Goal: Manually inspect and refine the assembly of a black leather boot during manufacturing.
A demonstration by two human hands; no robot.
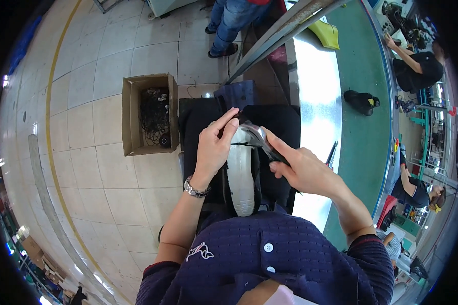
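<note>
Forearms (182, 221) angle in from near side, elbows out, converging over lap. Left hand (216, 145) at far end of white-soled shoe (240, 178), fingers pointing far-right, thumb alongside. Left grip partly closed, steadying that end. Right hand (308, 170) comes from near right, grip clenched round dark handles of metal tool (257, 136); tool head sits at sole's far end, exact bite unclear. Shoe lies sole up over lap, long axis near-far, left of surface (318, 81), right of cardboard box (129, 119).
</note>
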